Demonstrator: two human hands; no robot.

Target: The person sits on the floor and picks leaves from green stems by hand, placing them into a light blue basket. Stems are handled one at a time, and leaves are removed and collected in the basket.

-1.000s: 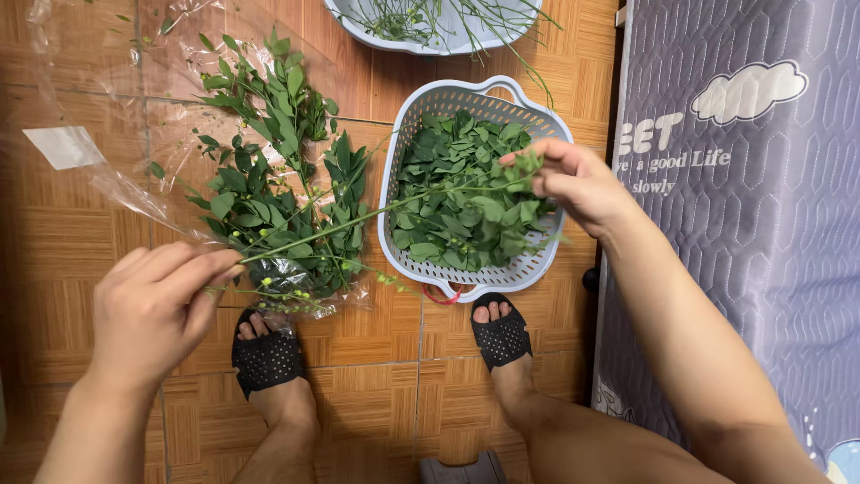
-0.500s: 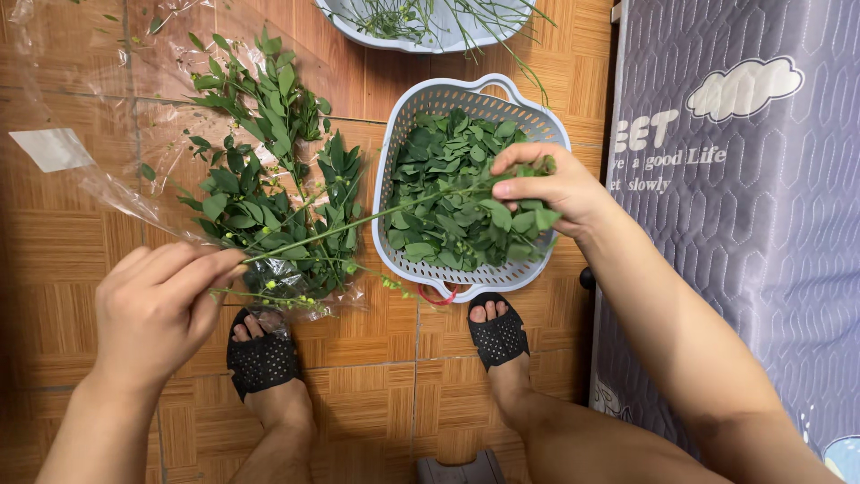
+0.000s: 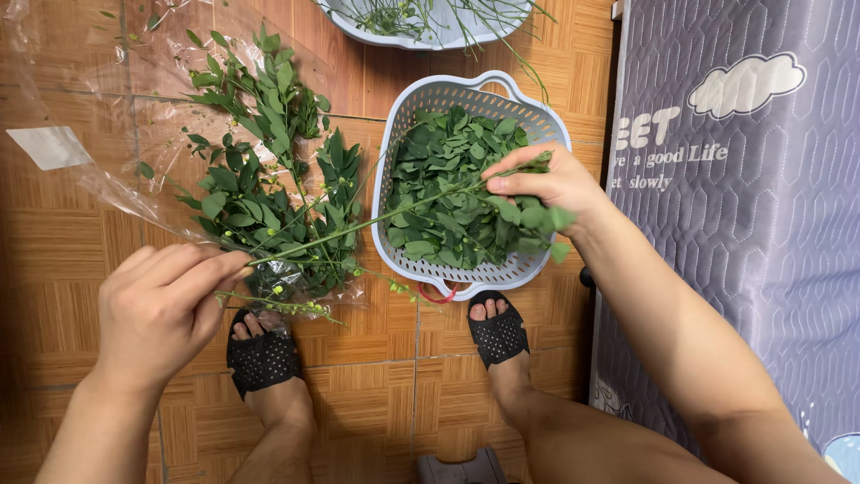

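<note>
While it stretches across the middle of the frame, the stem (image 3: 376, 218) is pinched at both ends: the left hand (image 3: 166, 305), lower left, has its fingers closed together on the bare end, and the right hand (image 3: 546, 184), right of centre, is clamped on the leafy end, with a bunch of leaves (image 3: 537, 218) gathered under its fingers. That leafy end lies over the right side of the basket (image 3: 448, 94), a pale slotted one with a handle loop at its top rim, and the basket is filled with loose green leaves. One leaf (image 3: 560, 253) shows just outside the basket's right rim, below the right hand. Left of the basket, touching the stem's path, a pile of leafy sprigs (image 3: 269, 179) with small yellow-green buds lies on a clear plastic sheet (image 3: 107, 188) spread over the wooden floor (image 3: 358, 394); the sheet reaches the upper left corner and carries a white label (image 3: 52, 148). At the top edge, above the basket, part of a pale basin (image 3: 358, 31) holds bare thin stalks. Below the basket and sprigs, two feet in black perforated slippers stand on the floor, the left one (image 3: 260, 358) just under the plastic, the right one (image 3: 498, 336) just under the basket's lower rim. Along the right of the frame hangs a grey quilted cloth (image 3: 761, 224) with a white cloud figure on it.
</note>
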